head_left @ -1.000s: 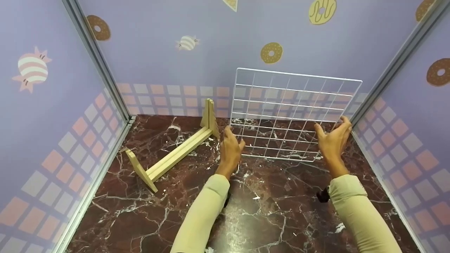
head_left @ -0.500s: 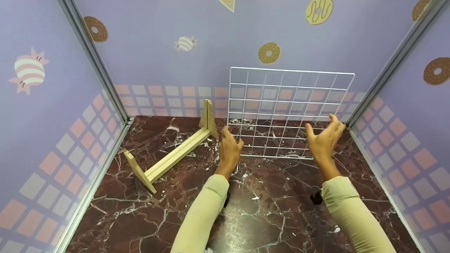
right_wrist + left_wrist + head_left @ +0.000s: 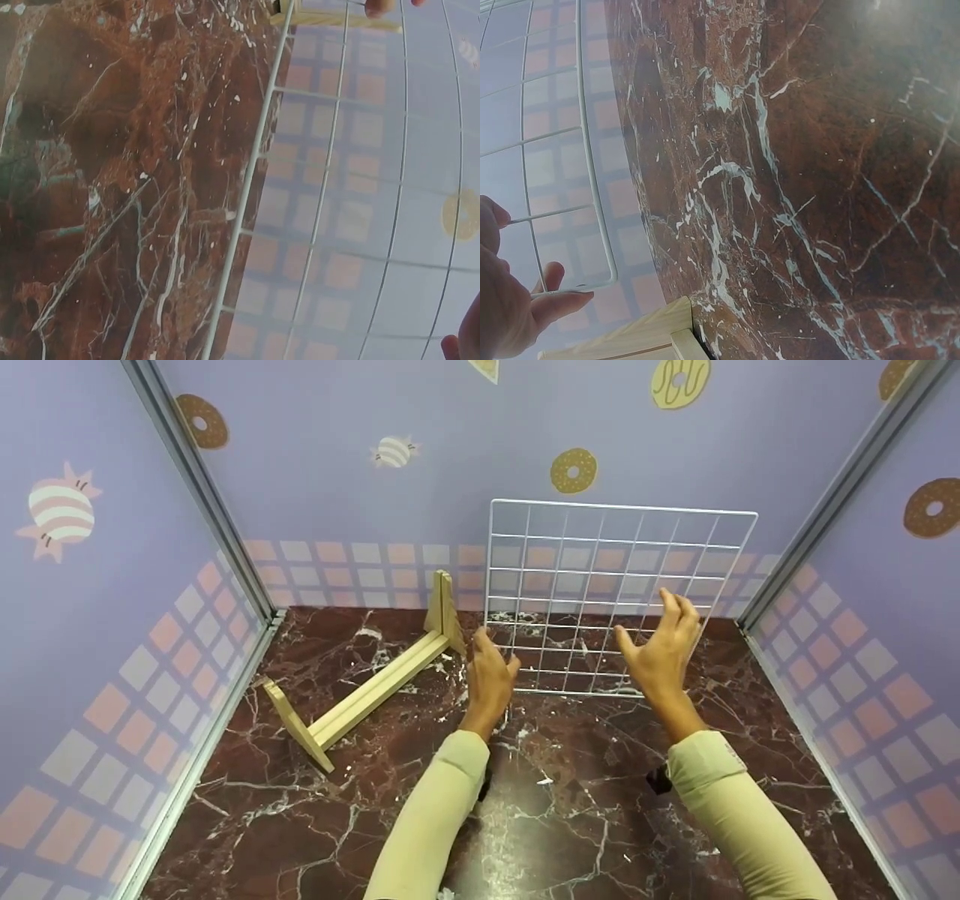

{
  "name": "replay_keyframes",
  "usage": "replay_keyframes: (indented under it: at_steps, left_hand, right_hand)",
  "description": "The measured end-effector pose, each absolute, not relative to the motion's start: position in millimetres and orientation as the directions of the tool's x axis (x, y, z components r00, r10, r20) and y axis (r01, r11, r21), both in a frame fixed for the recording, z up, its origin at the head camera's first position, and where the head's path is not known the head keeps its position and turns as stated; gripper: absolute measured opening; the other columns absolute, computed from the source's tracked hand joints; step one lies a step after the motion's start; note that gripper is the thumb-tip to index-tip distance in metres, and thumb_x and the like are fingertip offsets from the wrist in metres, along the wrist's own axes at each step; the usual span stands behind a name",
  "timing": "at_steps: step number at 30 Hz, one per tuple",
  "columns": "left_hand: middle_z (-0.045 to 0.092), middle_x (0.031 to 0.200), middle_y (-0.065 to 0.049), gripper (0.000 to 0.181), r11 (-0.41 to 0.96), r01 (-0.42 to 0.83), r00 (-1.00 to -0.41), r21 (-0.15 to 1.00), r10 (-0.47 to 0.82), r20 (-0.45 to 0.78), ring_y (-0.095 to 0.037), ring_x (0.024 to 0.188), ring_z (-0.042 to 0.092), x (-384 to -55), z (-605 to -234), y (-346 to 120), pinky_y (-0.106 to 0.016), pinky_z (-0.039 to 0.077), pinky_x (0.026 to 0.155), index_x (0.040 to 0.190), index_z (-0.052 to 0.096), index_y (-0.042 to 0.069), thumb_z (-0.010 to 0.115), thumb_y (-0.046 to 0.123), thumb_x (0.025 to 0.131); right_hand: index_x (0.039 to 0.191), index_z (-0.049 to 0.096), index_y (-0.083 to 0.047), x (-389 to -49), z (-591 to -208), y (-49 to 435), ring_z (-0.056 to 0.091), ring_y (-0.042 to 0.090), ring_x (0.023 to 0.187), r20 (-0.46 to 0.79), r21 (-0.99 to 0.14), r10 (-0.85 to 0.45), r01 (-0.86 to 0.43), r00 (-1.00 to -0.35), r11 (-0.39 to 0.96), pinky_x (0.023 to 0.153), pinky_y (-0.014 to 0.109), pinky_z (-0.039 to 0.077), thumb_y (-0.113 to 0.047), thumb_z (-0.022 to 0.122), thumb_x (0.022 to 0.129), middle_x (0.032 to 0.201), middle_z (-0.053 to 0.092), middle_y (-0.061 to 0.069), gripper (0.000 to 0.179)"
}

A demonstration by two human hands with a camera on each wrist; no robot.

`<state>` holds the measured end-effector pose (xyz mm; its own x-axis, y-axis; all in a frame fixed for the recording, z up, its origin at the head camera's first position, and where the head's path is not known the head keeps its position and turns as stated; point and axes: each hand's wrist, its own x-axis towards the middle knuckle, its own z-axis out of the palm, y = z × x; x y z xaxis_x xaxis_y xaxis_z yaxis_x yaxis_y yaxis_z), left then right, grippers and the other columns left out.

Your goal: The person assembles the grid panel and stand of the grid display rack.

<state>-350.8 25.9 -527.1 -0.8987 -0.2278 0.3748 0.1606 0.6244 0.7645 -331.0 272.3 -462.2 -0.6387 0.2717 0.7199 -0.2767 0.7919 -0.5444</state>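
A white wire grid panel (image 3: 577, 556) stands nearly upright on the dark marbled surface in the head view, in front of the back wall. My left hand (image 3: 490, 679) grips its left edge low down. In the left wrist view, the fingers (image 3: 559, 306) curl round the wires near a corner. My right hand (image 3: 661, 656) is in front of the grid's right part, fingers spread and loosely bent, holding nothing. Whether it touches a wire cannot be told. Left of the left hand lies a pale wooden stand (image 3: 382, 690), two end pieces joined by a bar.
A purple patterned back wall (image 3: 337, 495) rises behind the grid. Side walls with metal corner strips enclose the left and right. Small white flecks (image 3: 545, 781) lie on the marbled surface (image 3: 570, 840).
My right hand has come off the grid's right edge and moved left across its front. The grid has swung slightly left and straightened. My left hand keeps its grip, and the wooden stand stays put.
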Motion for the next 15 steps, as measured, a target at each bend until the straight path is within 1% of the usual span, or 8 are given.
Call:
replay_keyframes:
  at_steps: [3, 6, 11, 15]
  left_hand:
    - [0.07, 0.109, -0.02, 0.065, 0.638, 0.154, -0.897, 0.755, -0.229, 0.377, -0.04, 0.086, 0.073, -350.1, -526.9, 26.6, -0.046, 0.062, 0.075, 0.138, 0.041, 0.003, 0.077, 0.015, 0.086]
    - [0.07, 0.109, -0.02, 0.065, 0.646, 0.147, -0.899, 0.749, -0.229, 0.374, -0.04, 0.085, 0.073, -348.8, -528.0, 27.7, -0.046, 0.062, 0.074, 0.138, 0.041, 0.003, 0.077, 0.015, 0.085]
    - [0.07, 0.11, -0.022, 0.068, 0.655, 0.141, -0.902, 0.742, -0.224, 0.369, -0.04, 0.085, 0.073, -348.2, -530.6, 29.4, -0.046, 0.061, 0.074, 0.139, 0.041, 0.003, 0.078, 0.015, 0.083]
    - [0.07, 0.107, -0.021, 0.069, 0.658, 0.151, -0.899, 0.737, -0.219, 0.38, -0.041, 0.085, 0.072, -348.5, -530.9, 29.5, -0.047, 0.061, 0.074, 0.139, 0.041, 0.002, 0.079, 0.015, 0.083]
  right_hand:
    - [0.145, 0.042, -0.013, -332.1, -461.0, 265.9, 0.037, 0.043, 0.134, 0.719, -0.535, 0.257, -0.278, -0.646, 0.798, 0.115, 0.056, 0.035, -0.026, 0.087, 0.077, 0.147, 0.036, 0.025, 0.083]
    - [0.145, 0.041, -0.015, -333.3, -460.3, 260.6, 0.038, 0.044, 0.132, 0.728, -0.517, 0.237, -0.287, -0.644, 0.807, 0.111, 0.057, 0.038, -0.027, 0.086, 0.077, 0.15, 0.033, 0.025, 0.083]
    - [0.145, 0.042, -0.015, -336.0, -459.1, 253.4, 0.039, 0.045, 0.129, 0.747, -0.493, 0.225, -0.295, -0.626, 0.818, 0.109, 0.057, 0.04, -0.026, 0.086, 0.076, 0.151, 0.03, 0.026, 0.083]
    - [0.146, 0.041, -0.016, -337.5, -454.7, 249.5, 0.039, 0.043, 0.13, 0.733, -0.513, 0.235, -0.292, -0.638, 0.807, 0.106, 0.057, 0.044, -0.024, 0.086, 0.077, 0.154, 0.027, 0.024, 0.083]
